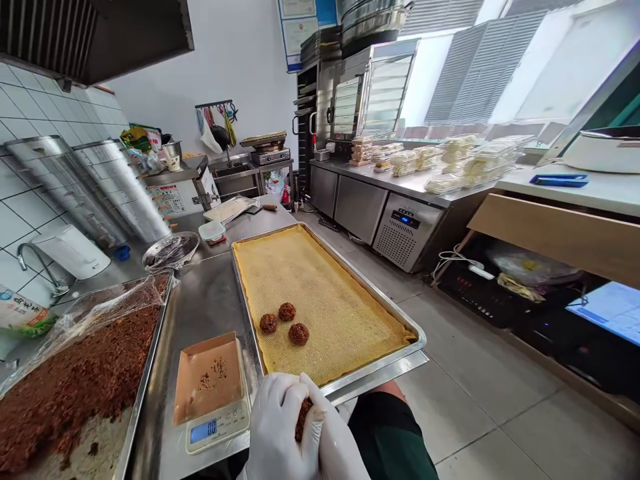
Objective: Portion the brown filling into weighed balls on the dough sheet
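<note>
My left hand (275, 427) and my right hand (337, 437), both in white gloves, are pressed together at the tray's near edge. Between them is a dark brown ball of crumbly mixture (303, 420), mostly covered by the fingers. Just ahead lies a baking tray (417, 333) lined with a yellow mesh mat (320, 280). Three finished-looking balls (287, 311) rest close together on the mat's near left. Left of my hands, a kitchen scale (220, 423) reads about 0.0 and bears a brown paper box (193, 373) with crumbs inside.
At far left, a large tray (143, 393) holds a mass of brown mixture (75, 387) partly under plastic film. A film-covered bowl (170, 250) and a small lidded container (212, 232) stand behind. Across the tiled floor (465, 400), a counter carries several clear packed boxes (405, 162).
</note>
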The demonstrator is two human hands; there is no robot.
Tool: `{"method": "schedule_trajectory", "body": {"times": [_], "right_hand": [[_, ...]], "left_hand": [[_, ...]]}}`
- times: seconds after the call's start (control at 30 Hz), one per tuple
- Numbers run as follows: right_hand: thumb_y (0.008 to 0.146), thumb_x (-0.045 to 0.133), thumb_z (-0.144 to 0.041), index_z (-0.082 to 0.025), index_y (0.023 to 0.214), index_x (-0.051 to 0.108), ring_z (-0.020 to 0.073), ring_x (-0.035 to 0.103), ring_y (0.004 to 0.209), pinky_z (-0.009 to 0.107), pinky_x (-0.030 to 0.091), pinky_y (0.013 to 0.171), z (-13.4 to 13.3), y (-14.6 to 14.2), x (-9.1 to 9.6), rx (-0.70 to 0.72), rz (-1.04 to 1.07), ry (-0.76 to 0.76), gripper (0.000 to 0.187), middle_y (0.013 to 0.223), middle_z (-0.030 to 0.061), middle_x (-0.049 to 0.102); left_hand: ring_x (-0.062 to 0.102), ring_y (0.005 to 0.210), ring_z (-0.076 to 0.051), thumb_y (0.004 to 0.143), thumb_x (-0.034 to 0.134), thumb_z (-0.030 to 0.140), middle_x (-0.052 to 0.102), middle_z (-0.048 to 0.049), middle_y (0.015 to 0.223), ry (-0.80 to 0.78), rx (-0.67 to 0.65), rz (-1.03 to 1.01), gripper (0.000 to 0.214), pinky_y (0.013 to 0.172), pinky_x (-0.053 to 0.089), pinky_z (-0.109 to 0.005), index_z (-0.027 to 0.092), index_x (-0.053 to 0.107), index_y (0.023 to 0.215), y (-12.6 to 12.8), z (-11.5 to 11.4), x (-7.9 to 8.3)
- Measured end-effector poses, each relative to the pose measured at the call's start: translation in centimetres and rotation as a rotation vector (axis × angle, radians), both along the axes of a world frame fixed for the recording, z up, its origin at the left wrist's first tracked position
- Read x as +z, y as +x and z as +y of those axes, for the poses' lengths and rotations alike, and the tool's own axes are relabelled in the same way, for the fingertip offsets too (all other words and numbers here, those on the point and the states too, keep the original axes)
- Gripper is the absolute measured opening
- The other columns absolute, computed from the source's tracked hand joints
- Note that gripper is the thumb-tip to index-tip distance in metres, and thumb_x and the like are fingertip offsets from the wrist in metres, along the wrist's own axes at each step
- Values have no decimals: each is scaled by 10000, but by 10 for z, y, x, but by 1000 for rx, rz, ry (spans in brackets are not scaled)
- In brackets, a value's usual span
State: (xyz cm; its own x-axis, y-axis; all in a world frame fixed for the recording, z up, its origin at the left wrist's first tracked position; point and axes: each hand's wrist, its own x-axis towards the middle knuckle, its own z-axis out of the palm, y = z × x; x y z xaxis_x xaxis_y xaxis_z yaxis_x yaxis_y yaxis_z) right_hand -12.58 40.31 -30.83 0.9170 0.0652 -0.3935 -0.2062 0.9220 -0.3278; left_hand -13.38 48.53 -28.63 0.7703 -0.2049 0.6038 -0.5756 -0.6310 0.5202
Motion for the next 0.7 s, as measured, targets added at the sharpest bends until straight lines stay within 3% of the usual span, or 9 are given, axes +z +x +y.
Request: {"method": "schedule_trajectory", "body": {"times": [0.17, 0.37, 0.47, 0.57, 0.63, 0.7], "right_hand": [[730, 820, -426, -231, 793, 723, 153, 624, 786, 290, 560, 836, 15, -15, -3, 80, -20, 62, 227, 767, -23, 683], [778, 796, -329, -212, 806, 737, 178, 638, 789, 315, 569, 796, 9, -15, 25, 119, 37, -27, 134, 757, 2, 695], [825, 744, -305, -192, 875, 753, 183, 639, 830, 308, 549, 817, 4, -15, 35, 176, -35, -106, 124, 810, 17, 710], [845, 721, -285, -202, 1003, 745, 187, 641, 911, 283, 521, 812, -2, -16, 36, 154, -90, -265, 180, 912, 25, 730], [846, 721, -311, -205, 1036, 740, 201, 635, 966, 286, 506, 841, -4, -18, 34, 150, -98, -345, 218, 951, 37, 736], [865, 699, -336, -206, 1006, 743, 207, 623, 987, 302, 495, 888, -2, -19, 31, 144, -117, -346, 197, 972, 40, 734]], "left_hand": [[581, 666, -148, 901, 603, 190, 598, -6, 688, 10, 58, -36, 183, 637, 445, -278, 217, 545, 729, 4, 11, 1], [505, 570, -129, 885, 637, 206, 512, 21, 588, 34, 94, -79, 255, 574, 390, -282, 216, 526, 656, 7, 19, 7], [617, 776, -180, 902, 581, 188, 629, -40, 803, -25, 59, -58, 76, 698, 500, -310, 217, 620, 843, 4, 21, 14], [600, 1180, -248, 929, 509, 186, 619, -124, 1266, -58, 78, 56, 335, 982, 526, -397, 213, 573, 1257, 0, 23, 21], [595, 1217, -242, 947, 452, 170, 615, -121, 1307, -48, 83, 127, 379, 1014, 524, -395, 217, 537, 1313, -2, 24, 24], [647, 1117, -236, 949, 453, 181, 670, -108, 1197, -24, 98, 159, 319, 951, 553, -380, 223, 572, 1241, -4, 23, 25]]}}
